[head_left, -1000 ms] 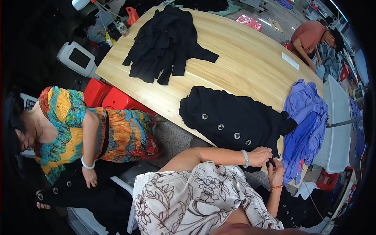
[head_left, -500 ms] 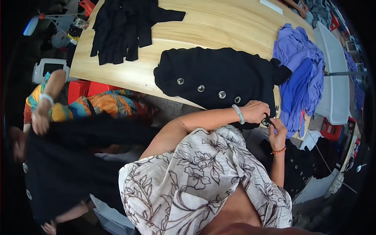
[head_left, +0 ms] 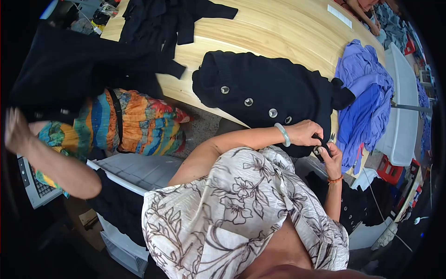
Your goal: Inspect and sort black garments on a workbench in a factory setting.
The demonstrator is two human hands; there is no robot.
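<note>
A black knit cardigan [head_left: 265, 83] with several large shiny round buttons lies on the light wooden table in front of me, partly over its near edge. My left hand [head_left: 307, 133], a pale green bangle on its wrist, pinches the dark knit edge at the cardigan's lower right. Close beside it, my right hand [head_left: 331, 160], with an orange bead bracelet, has thumb and fingers closed around a round button [head_left: 318, 150] on that same edge. Both hands almost touch. My fingers hide part of the button and the cloth around it.
Purple cloth [head_left: 362, 88] is heaped right of the cardigan, by a pale plastic bin [head_left: 402, 107]. More black garments [head_left: 155, 21] lie at the far left of the table [head_left: 274, 28]. Left of me, a co-worker in a colourful dress [head_left: 139, 125] handles a black garment [head_left: 93, 65].
The co-worker's black garment has swung up and away toward the table, uncovering the dress and a grey bin. My hands stay at the button, with small finger shifts; the view has shifted slightly.
</note>
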